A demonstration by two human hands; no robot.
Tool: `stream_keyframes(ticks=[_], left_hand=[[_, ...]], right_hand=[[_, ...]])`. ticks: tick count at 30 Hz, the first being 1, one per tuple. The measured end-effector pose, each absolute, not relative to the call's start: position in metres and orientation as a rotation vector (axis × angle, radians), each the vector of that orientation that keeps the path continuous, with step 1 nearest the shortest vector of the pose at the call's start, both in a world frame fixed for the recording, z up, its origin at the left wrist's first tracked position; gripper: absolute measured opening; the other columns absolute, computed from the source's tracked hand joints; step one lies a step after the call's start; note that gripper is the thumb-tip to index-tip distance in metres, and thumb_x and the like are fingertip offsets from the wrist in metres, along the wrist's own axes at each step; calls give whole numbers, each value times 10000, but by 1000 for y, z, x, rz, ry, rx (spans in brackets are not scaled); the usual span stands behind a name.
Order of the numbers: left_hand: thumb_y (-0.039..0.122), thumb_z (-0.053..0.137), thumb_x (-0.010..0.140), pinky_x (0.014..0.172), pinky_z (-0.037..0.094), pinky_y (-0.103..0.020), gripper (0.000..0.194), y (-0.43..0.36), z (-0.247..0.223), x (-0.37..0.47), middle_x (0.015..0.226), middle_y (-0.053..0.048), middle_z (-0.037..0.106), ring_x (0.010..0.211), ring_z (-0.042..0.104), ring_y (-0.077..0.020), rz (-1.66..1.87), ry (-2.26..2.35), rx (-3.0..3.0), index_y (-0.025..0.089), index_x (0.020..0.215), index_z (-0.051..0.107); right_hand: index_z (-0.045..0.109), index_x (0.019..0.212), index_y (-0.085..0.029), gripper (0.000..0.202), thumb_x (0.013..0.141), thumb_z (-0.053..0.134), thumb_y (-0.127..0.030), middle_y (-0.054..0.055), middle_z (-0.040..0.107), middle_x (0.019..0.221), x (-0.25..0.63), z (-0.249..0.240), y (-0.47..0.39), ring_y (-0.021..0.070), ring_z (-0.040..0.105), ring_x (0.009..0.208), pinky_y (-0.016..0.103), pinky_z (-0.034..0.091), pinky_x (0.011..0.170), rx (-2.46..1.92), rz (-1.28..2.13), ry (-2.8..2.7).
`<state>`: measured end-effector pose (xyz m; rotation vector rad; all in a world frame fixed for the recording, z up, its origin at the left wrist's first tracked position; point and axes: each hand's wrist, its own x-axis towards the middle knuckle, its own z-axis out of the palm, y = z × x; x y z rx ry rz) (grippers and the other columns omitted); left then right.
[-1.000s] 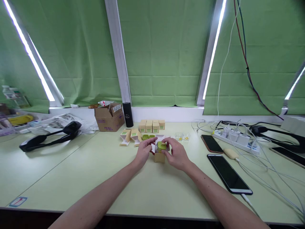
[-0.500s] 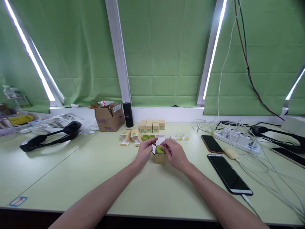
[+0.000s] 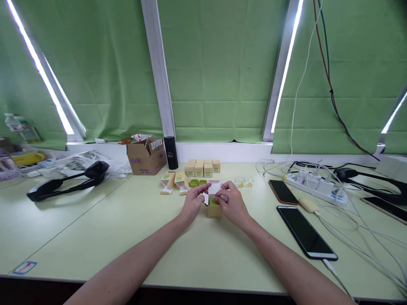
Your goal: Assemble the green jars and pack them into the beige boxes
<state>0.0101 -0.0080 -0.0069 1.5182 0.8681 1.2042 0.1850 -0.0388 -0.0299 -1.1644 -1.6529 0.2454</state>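
Note:
A small cardboard box (image 3: 214, 211) stands in front of me with its white-lined flaps up. Inside its opening sits a rounded green container (image 3: 213, 202), mostly sunk below the rim. My left hand (image 3: 192, 204) is at the box's left side, thumb and fingers closed on a side flap. From the right, my right hand (image 3: 233, 203) reaches over the rim, its fingertips pinching the green container's top. Behind the box are two more green containers (image 3: 197, 183). Two opened cardboard boxes (image 3: 175, 183) lie left of those.
Several closed small boxes (image 3: 199, 168) stand farther back. Clear cups (image 3: 244, 182) sit to the right of them. A phone (image 3: 306, 231), a second phone (image 3: 282, 192) and a power strip (image 3: 314, 189) with cables lie at right. A carton (image 3: 146, 159) and a black cylinder (image 3: 171, 153) stand back left.
My right hand has pushed the green container down, so it sits lower in the box. My left hand has stayed at the flap.

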Motion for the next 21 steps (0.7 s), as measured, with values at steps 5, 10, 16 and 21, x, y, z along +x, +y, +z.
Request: stream_keyframes(ticks=[5, 10, 16, 21], left_hand=[[182, 503, 576, 740, 565, -310, 647, -7, -7, 10, 977, -93, 697, 964, 629, -238, 1201, 867, 1522, 109, 1169, 753], [185, 506, 587, 762, 565, -317, 641, -6, -9, 10, 987, -91, 700, 963, 634, -236, 1195, 858, 1542, 115, 1176, 749], [186, 509, 599, 748, 564, -311, 641, -6, -9, 10, 983, -89, 698, 941, 639, -231, 1199, 860, 1548, 116, 1189, 749], [181, 510, 606, 759, 568, -324, 633, -7, -9, 9, 1010, -101, 716, 977, 640, -248, 1207, 857, 1565, 125, 1186, 758]], right_hand=[[791, 762, -247, 181, 837, 669, -137, 49, 512, 935, 185, -29, -38, 226, 569, 913, 388, 521, 820, -1213, 266, -1638], [811, 758, -258, 174, 824, 686, -157, 47, 509, 910, 185, -30, -35, 229, 561, 902, 388, 522, 806, -1254, 299, -1623], [819, 786, -256, 167, 836, 672, -192, 64, 537, 924, 187, -33, -32, 244, 555, 924, 413, 531, 814, -1257, 325, -1632], [771, 913, -235, 206, 923, 588, -329, 89, 582, 1009, 189, -29, -38, 256, 584, 963, 352, 522, 662, -1168, 412, -1546]])
